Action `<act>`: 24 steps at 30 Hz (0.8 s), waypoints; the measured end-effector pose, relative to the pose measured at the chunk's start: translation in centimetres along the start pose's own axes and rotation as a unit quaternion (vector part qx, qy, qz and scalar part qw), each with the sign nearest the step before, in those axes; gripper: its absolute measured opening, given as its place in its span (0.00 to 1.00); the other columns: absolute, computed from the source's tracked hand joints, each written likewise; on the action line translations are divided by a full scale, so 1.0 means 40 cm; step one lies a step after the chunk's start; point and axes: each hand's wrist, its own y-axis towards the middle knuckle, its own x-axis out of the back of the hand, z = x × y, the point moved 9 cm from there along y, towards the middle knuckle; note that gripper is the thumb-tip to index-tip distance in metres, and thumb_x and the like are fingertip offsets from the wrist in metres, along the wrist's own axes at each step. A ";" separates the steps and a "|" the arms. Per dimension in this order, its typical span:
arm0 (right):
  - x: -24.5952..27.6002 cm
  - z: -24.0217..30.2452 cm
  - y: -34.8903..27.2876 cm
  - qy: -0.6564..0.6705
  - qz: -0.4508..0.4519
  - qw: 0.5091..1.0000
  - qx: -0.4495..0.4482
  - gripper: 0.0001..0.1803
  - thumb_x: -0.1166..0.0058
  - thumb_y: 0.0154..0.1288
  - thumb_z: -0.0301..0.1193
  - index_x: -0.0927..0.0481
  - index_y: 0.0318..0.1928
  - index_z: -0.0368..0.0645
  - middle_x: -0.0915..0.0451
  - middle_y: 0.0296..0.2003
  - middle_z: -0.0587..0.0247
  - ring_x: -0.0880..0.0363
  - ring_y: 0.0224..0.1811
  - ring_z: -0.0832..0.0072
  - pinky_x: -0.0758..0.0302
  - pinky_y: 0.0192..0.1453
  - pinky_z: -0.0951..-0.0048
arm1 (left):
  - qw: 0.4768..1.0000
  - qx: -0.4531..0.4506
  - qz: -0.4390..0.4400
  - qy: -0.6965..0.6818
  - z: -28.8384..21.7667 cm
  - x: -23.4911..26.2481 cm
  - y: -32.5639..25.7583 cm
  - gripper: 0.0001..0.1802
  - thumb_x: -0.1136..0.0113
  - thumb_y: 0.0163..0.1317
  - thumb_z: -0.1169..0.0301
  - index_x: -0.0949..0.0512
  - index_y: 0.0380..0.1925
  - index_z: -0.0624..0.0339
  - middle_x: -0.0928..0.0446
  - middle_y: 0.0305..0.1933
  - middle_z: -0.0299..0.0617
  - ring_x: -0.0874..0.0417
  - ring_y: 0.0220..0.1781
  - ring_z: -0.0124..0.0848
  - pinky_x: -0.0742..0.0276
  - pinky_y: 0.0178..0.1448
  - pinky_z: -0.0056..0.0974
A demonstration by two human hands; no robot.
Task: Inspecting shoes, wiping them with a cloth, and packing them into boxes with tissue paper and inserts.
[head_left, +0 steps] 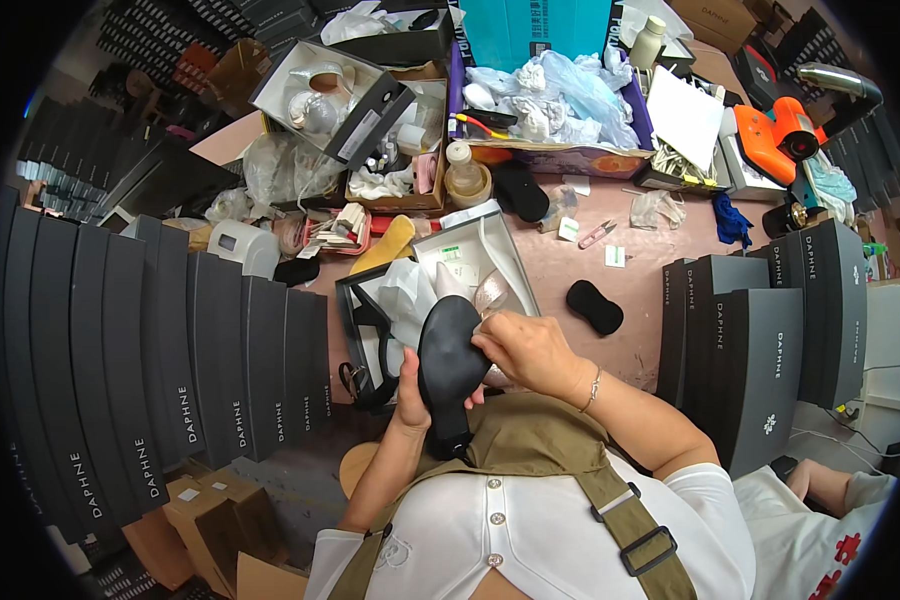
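My left hand (411,398) grips a shoe with a black sole (448,360) from below, sole turned up toward me. My right hand (527,347) presses on the sole's right edge, and I cannot tell whether its fingers pinch a small white scrap there. Just beyond the shoe lies an open grey shoe box (490,240) with white tissue paper (402,292) and a pale shoe (498,292) inside. A black insole pad (594,306) rests on the pink tabletop (640,290) to the right.
Rows of dark grey shoe boxes stand on the left (170,350) and right (770,320). The far table holds open cartons, plastic bags (560,95), a bottle (462,168) and an orange tool (775,135). Another person's hand (805,478) shows at lower right.
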 end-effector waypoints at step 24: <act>-0.026 0.156 -0.001 -0.047 0.102 0.983 0.146 0.10 0.48 0.60 0.37 0.30 0.30 0.46 0.27 0.22 0.67 0.23 0.22 0.69 0.28 0.23 0.69 | 0.992 -0.053 -0.113 0.012 -0.015 -0.023 0.009 0.52 0.73 0.57 0.27 0.32 0.53 0.69 0.22 0.36 0.50 0.19 0.33 0.35 0.23 0.36 0.31</act>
